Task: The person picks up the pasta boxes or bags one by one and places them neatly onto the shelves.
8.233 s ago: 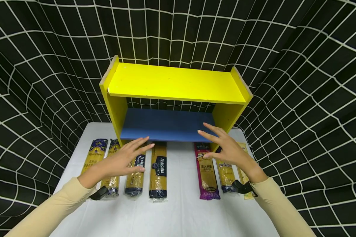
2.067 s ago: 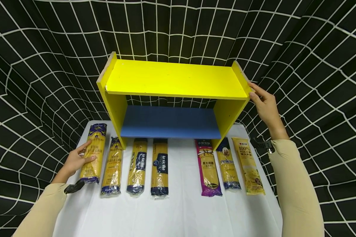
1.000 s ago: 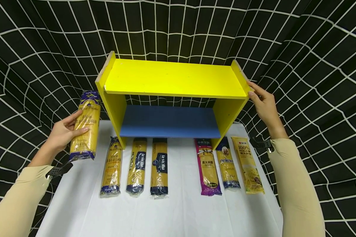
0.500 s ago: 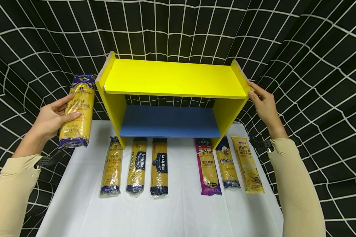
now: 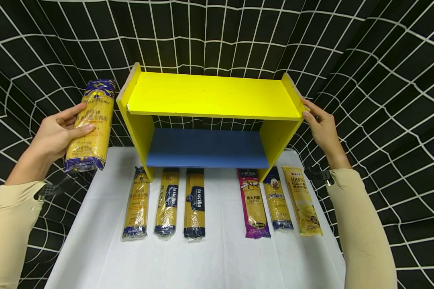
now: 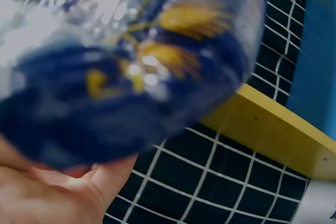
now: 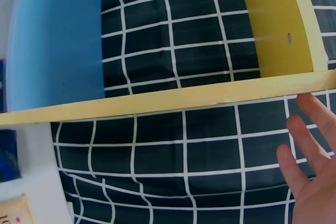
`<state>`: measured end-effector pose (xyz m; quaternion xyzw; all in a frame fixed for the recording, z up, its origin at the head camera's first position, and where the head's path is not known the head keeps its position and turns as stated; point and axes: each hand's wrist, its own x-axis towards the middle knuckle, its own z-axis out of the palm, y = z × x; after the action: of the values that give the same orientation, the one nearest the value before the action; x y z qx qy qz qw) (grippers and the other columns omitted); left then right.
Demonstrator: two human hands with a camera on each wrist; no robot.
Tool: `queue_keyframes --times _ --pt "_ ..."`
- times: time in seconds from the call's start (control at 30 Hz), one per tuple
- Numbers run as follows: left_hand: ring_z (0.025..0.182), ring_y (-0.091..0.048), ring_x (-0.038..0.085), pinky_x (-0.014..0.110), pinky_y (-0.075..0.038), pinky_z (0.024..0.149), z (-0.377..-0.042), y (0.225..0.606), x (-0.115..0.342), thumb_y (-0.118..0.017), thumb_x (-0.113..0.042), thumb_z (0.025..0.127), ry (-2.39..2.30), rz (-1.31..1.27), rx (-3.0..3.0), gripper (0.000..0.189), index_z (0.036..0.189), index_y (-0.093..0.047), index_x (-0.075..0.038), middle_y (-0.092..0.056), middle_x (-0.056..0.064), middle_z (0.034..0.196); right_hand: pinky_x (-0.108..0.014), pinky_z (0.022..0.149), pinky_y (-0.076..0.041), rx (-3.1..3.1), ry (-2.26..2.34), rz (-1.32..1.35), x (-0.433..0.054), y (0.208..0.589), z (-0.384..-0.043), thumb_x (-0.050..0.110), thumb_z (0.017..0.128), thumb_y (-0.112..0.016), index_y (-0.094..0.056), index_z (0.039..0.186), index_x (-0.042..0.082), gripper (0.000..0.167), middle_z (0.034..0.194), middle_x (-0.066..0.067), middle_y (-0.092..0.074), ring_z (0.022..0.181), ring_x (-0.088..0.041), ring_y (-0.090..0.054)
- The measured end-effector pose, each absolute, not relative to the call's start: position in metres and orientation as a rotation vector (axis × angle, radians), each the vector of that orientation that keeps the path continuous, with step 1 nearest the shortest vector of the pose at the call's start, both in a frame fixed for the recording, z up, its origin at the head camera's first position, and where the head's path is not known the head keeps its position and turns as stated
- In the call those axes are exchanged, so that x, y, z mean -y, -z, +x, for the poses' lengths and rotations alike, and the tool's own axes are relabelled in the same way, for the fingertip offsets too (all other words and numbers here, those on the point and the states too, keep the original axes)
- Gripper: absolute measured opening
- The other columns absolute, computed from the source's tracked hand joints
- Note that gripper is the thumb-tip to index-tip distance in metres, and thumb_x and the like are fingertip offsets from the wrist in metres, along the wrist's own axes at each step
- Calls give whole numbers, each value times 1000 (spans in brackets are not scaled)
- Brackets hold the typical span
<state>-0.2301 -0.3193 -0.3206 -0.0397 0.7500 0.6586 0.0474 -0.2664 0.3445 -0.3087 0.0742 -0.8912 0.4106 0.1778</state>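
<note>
The left hand (image 5: 52,134) is grasping a blue-ended pasta packet (image 5: 95,140), its thumb lying across the front; the packet is tilting in mid-air, just left of the yellow shelf unit (image 5: 209,96). It is bearing the characters 意大利面, while its brand script is remaining only partly legible. The right hand (image 5: 325,134) is touching the unit's right side board; whether it is gripping cannot be told. On the desk (image 5: 220,257), a similar blue-ended packet (image 5: 136,200), two "la sicilia" packets (image 5: 194,216), a magenta packet (image 5: 254,204) marked 意大利面, an "ankara" packet (image 5: 278,204) and a "100%" packet (image 5: 303,200) are lying in a row. The left wrist view alone is showing yellow wheat ears, blurred, on the held packet's end; the right wrist view is revealing three separated fingers outside the board.
</note>
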Motion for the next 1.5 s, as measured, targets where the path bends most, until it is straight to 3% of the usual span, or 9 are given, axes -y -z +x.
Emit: queue_keyframes --times 0.27,0.57,0.93,1.5 --pt "81 -71 6 26 -60 62 -232 300 313 -72 -4 88 -2208 -64 -2154 80 155 -34 -24 -65 -11 103 -7 89 -43 2514 -1179 215 -345 310 -268 29 103 -51 -49 147 28 43 127 -4 -63 101 5 -53" --pt "78 -72 10 28 -60 61 -239 270 300 -75 -9 86 -2189 -90 -2138 75 150 -42 -30 -62 -8 107 -5 89 -44 2494 -1210 229 -346 311 -269 27 103 -52 -51 146 28 43 131 -4 -63 102 5 -54" --pt "75 -73 13 29 -60 59 -245 247 287 -75 -8 86 -2226 -56 -2118 75 150 -43 -29 -62 -5 107 -5 87 -44 2481 -1225 235 -346 313 -270 26 103 -53 -51 145 27 43 110 17 -60 98 3 -55" --pt "75 -74 14 28 -60 62 -259 237 232 -86 -17 75 -2182 -35 -2109 86 150 -45 -26 -64 -3 106 -5 85 -42 2478 -1200 243 -343 310 -267 25 103 -52 -51 146 21 43 104 22 -58 95 3 -52"
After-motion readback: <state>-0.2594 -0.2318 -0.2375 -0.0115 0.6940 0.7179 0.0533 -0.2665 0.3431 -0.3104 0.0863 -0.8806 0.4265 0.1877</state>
